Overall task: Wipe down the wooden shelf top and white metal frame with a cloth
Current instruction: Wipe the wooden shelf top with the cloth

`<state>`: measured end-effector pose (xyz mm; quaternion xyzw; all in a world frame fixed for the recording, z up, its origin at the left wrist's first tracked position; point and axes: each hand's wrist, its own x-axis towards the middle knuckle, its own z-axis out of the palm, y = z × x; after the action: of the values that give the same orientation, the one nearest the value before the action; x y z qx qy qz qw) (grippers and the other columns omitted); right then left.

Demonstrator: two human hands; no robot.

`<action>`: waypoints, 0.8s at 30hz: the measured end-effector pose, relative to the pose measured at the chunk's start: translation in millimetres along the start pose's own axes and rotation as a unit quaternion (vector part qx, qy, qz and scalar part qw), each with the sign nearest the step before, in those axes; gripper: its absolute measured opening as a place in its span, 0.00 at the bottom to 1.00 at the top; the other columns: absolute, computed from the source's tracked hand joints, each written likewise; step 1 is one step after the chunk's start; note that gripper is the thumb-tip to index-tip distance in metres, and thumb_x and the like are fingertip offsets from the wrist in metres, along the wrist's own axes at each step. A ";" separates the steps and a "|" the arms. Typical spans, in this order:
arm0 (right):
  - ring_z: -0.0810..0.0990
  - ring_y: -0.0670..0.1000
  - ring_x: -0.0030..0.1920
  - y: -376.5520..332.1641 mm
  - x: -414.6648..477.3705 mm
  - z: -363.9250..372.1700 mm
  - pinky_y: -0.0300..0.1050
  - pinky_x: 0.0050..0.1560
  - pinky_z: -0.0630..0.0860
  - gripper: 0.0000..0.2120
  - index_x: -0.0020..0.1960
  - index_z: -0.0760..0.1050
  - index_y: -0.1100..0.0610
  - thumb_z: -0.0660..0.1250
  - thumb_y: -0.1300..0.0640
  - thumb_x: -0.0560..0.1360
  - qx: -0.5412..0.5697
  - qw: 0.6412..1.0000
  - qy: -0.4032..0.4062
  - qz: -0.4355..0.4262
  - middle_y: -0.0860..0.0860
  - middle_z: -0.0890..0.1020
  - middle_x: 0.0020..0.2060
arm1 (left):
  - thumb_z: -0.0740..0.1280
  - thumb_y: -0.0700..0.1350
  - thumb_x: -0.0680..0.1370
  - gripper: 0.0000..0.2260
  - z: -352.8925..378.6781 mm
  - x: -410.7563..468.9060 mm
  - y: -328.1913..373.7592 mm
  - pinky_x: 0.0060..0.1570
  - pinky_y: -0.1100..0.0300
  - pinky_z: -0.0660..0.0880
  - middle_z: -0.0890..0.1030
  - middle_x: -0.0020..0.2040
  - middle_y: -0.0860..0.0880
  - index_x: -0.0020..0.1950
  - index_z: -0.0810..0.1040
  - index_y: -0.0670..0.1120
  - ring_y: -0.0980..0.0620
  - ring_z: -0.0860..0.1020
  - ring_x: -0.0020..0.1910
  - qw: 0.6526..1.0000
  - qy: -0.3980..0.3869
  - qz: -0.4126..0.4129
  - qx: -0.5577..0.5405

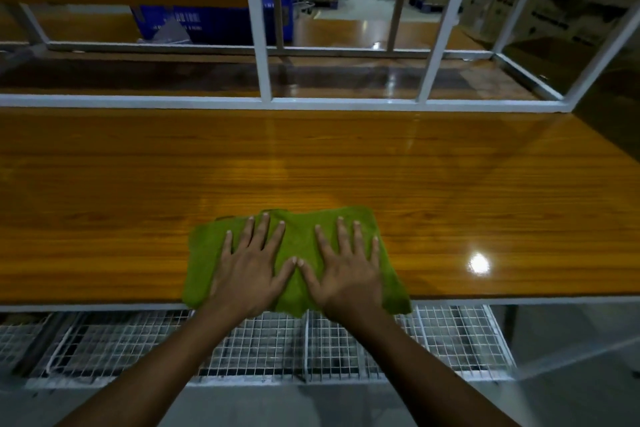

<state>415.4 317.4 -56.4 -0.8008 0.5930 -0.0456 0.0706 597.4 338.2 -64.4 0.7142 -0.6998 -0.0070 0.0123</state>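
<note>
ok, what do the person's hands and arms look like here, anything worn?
Nothing worn that shows. The left hand and right hand are bare: no gloves, rings or watch. The left forearm and right forearm are bare too, with no sleeve or cuff in view. Fingernails are short.
</note>
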 end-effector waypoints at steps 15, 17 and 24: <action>0.43 0.61 0.79 21.2 72.5 -7.6 0.68 0.74 0.38 0.31 0.81 0.47 0.46 0.42 0.36 0.81 0.016 1.000 -0.002 -0.009 0.56 0.47 0.80 | 0.41 0.65 0.80 0.31 -2.5 85.5 29.5 0.76 0.40 0.43 0.43 0.81 0.48 0.81 0.46 0.53 0.46 0.44 0.80 0.999 -0.009 -0.034 -0.029; 0.42 0.60 0.79 30.6 50.6 -9.7 0.67 0.75 0.38 0.32 0.81 0.47 0.46 0.42 0.36 0.81 0.023 1.000 0.002 -0.011 0.56 0.47 0.80 | 0.37 0.66 0.77 0.34 -4.5 66.2 41.8 0.76 0.40 0.43 0.42 0.81 0.48 0.81 0.45 0.53 0.46 0.43 0.80 0.999 -0.017 -0.028 -0.031; 0.43 0.57 0.80 74.5 -17.1 -10.7 0.62 0.76 0.37 0.32 0.80 0.46 0.43 0.38 0.33 0.79 0.019 0.999 0.034 0.029 0.53 0.45 0.80 | 0.29 0.66 0.74 0.37 -5.9 16.8 106.0 0.76 0.41 0.41 0.37 0.80 0.46 0.81 0.40 0.53 0.45 0.38 0.79 0.999 -0.024 0.000 -0.022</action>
<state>338.4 311.7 -58.0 -0.7795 0.6175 -0.0819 0.0667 492.0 319.3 -55.5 0.7134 -0.6995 -0.0398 0.0111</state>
